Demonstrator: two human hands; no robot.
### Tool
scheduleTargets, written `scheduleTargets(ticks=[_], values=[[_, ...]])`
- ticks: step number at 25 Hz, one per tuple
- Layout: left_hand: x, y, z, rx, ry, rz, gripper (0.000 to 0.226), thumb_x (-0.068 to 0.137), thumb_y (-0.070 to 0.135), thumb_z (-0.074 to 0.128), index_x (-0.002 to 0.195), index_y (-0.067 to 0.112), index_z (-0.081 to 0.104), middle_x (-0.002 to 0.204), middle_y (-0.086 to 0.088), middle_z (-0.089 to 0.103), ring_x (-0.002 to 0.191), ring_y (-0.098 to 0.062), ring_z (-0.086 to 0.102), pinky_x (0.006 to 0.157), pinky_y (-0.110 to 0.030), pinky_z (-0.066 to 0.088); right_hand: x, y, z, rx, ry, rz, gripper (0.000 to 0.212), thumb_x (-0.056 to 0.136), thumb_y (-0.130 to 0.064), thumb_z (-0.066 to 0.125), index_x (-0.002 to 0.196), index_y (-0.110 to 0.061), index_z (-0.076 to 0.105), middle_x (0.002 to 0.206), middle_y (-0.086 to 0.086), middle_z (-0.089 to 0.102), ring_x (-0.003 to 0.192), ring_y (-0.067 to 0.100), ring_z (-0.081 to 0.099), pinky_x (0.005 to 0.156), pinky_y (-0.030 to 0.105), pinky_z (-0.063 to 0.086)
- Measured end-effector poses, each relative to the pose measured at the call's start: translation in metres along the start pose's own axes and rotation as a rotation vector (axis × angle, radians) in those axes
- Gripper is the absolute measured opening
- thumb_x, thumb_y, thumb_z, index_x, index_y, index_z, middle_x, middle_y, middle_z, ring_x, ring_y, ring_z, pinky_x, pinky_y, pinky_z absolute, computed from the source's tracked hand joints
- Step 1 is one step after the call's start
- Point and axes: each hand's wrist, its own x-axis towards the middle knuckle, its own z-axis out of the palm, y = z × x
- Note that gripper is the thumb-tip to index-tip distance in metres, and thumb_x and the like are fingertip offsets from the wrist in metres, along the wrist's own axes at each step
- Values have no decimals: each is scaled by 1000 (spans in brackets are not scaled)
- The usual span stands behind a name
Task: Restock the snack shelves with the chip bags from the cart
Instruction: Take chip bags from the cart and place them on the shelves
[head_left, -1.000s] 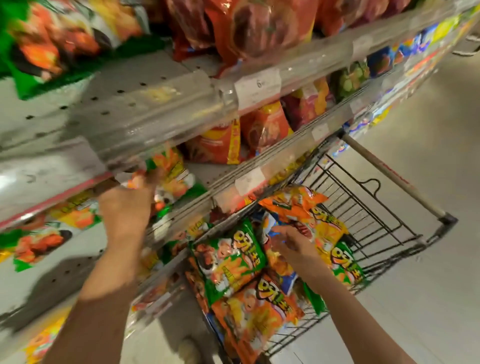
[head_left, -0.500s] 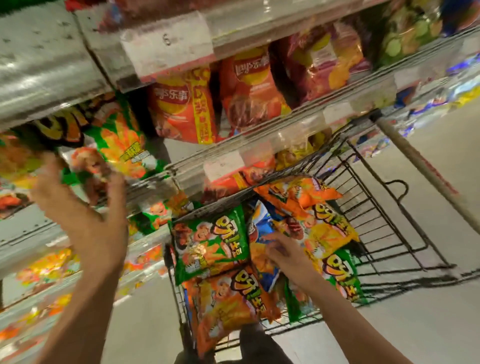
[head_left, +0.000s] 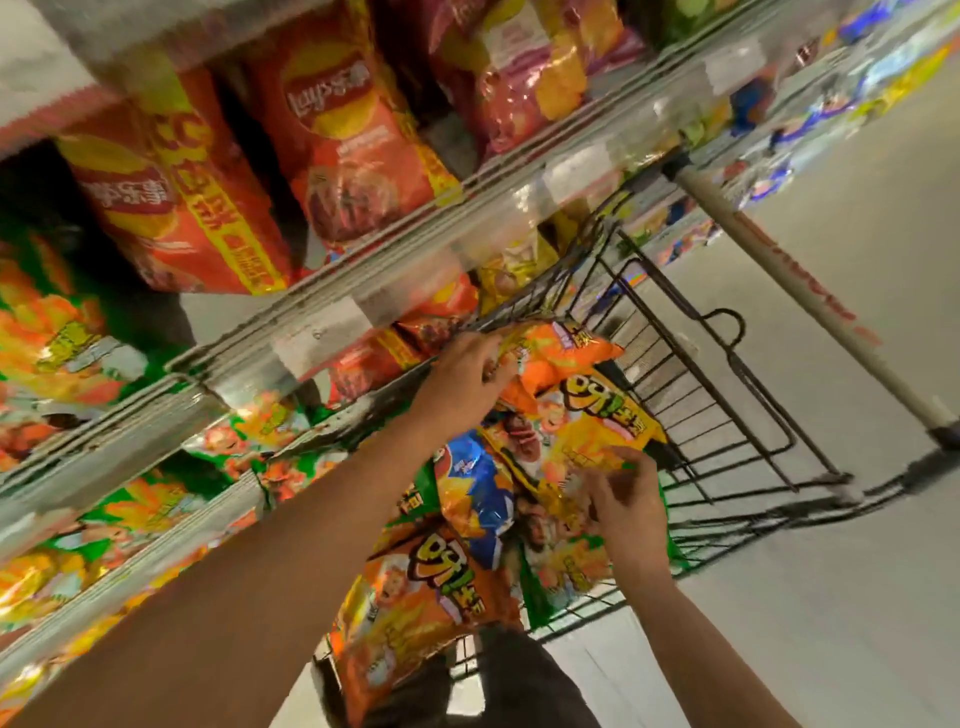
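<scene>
A black wire cart (head_left: 727, 415) stands against the snack shelves (head_left: 363, 270) and holds several chip bags. My left hand (head_left: 467, 369) reaches into the cart's far corner and grips the top edge of an orange bag (head_left: 561, 353). My right hand (head_left: 623, 499) pinches the lower edge of a yellow-orange bag (head_left: 587, 431) lying under it. A blue bag (head_left: 472, 488) and a large orange bag (head_left: 415, 597) lie nearer to me in the cart. Green edges of other bags show beneath them.
Red Lay's bags (head_left: 343, 135) stand on the shelf above the cart. Green and orange bags (head_left: 52, 338) fill the shelf at left, with more on lower shelves. The cart's pale handle (head_left: 805, 291) runs diagonally at right. Grey aisle floor (head_left: 857, 571) lies beyond.
My left hand came down from the shelf at left, without the bag it held there, and took hold of the orange bag in the cart. My right hand shifted right onto the yellow-orange bag.
</scene>
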Motion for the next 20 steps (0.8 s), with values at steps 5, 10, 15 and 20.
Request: scheduleTargets(ticks=[5, 10, 15, 20], values=[[81, -9, 21, 126, -120, -195, 45, 109, 30, 36, 127, -2, 61, 141, -28, 52, 135, -39, 44, 114, -43, 33, 27, 10, -2, 251, -119, 456, 76, 91, -40, 71, 150, -20, 27, 115, 22, 69, 85, 35, 70, 76, 49, 60], [86, -17, 34, 15, -169, -294, 48, 89, 49, 70, 116, 11, 58, 127, -13, 60, 107, -27, 61, 90, -42, 54, 50, -1, 7, 454, -172, 593, 54, 83, -47, 78, 123, -21, 52, 98, 17, 74, 72, 27, 71, 54, 30, 53], [78, -3, 6, -195, -399, -397, 113, 71, 53, 86, 158, 19, 22, 164, -4, 29, 143, -25, 40, 108, -36, 41, 56, -2, 2, 530, -192, 578, 45, 84, -28, 80, 123, -26, 58, 111, 6, 75, 94, 32, 73, 71, 49, 59], [32, -1, -16, -421, -497, -295, 77, 57, 52, 90, 126, 33, 63, 125, 9, 71, 107, -7, 69, 84, -22, 55, 26, 10, -25, 617, -284, 416, 60, 82, -17, 78, 136, -22, 51, 121, 12, 72, 105, 37, 72, 88, 59, 58]])
